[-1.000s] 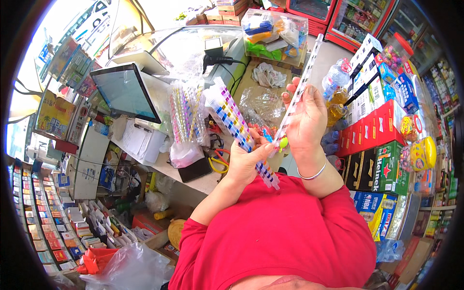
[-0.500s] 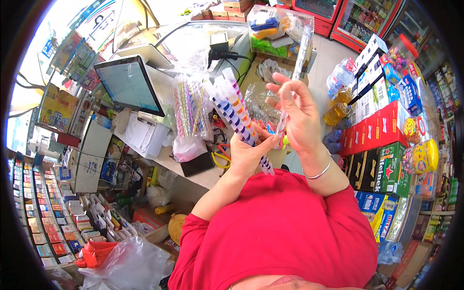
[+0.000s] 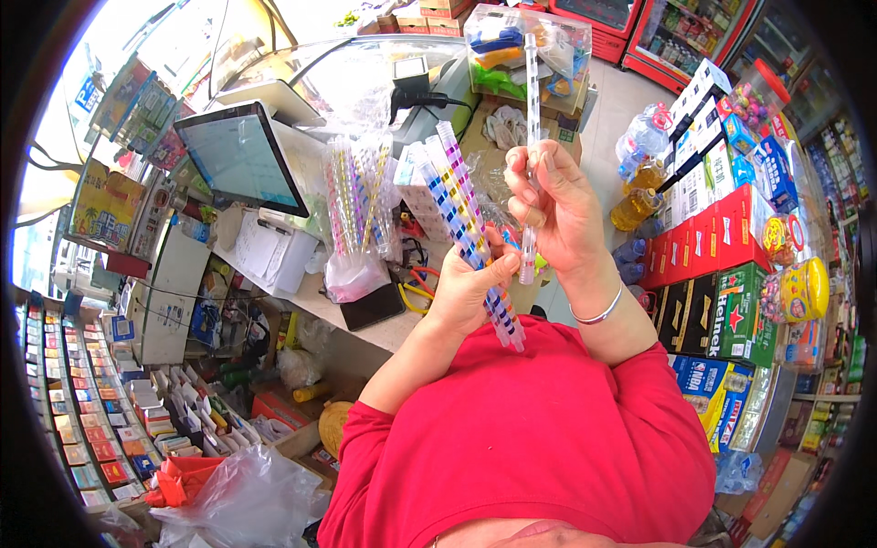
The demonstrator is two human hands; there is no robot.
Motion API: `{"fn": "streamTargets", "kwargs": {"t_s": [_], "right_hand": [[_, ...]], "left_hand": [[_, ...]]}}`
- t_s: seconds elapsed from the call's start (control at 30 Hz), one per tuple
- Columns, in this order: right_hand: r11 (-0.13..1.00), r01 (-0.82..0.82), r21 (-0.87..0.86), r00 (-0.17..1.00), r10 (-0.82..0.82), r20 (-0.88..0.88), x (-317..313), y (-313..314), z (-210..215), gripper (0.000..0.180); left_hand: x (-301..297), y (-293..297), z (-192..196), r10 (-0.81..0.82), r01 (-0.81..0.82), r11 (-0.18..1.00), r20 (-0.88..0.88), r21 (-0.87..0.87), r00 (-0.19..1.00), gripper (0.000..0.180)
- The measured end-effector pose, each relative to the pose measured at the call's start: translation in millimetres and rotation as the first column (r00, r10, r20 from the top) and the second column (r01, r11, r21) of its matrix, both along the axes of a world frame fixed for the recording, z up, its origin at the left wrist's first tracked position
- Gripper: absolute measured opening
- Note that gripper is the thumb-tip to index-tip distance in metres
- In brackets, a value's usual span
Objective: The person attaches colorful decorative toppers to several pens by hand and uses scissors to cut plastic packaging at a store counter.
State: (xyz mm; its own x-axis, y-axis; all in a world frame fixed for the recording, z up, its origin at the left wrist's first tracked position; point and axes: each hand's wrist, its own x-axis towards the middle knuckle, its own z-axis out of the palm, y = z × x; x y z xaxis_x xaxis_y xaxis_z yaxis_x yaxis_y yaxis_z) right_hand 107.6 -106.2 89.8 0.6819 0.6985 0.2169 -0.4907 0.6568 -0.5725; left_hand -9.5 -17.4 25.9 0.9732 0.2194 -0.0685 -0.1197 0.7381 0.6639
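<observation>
Change: clear strip now raised upright, earlier tilted rightward.
Right hand: fingers pinching the clear strip near its lower half.
Left hand: clenched around bundle of coloured strips, fanning up-left above the grip.
Counter: beyond both grips.

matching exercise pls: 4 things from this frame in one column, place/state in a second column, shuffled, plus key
1. bundle of clear tubes filled with coloured beads
2. single clear plastic tube
3. dark tablet screen
4. silver bangle

A. on the right wrist
B. propped on the counter, left of the hands
C. gripped in the left hand
D. held upright in the right hand

Pairs: 1-C, 2-D, 3-B, 4-A
</observation>
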Motion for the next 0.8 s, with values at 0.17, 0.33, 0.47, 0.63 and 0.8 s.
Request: {"fn": "streamTargets", "kwargs": {"t_s": [0.17, 0.33, 0.47, 0.63, 0.8], "right_hand": [[0.954, -0.212, 0.213, 0.970, 0.231, -0.071, 9, 1, -11, 0.012], [0.874, -0.286, 0.394, 0.931, 0.350, -0.101, 11, 5, -15, 0.012], [0.827, -0.324, 0.460, 0.915, 0.398, -0.071, 13, 6, -15, 0.011], [0.981, -0.035, 0.189, 0.997, 0.022, 0.073, 9, 10, -13, 0.013], [0.999, -0.044, 0.026, 0.965, 0.036, 0.259, 4, 1, -1, 0.011]], "left_hand": [[1, -1, -3, -0.083, 0.082, 0.995, -0.015, -0.053, 0.996, 0.031], [2, -1, -1, -0.176, 0.174, 0.981, -0.008, -0.084, 0.984, 0.030], [1, -3, 11, -0.198, 0.193, 0.974, -0.035, -0.122, 0.979, 0.029], [1, -2, 4, -0.056, 0.055, 0.998, -0.054, -0.019, 0.997, 0.031], [6, -1, -2, -0.007, 0.009, 0.998, -0.041, 0.060, 0.999, 0.035]]}}
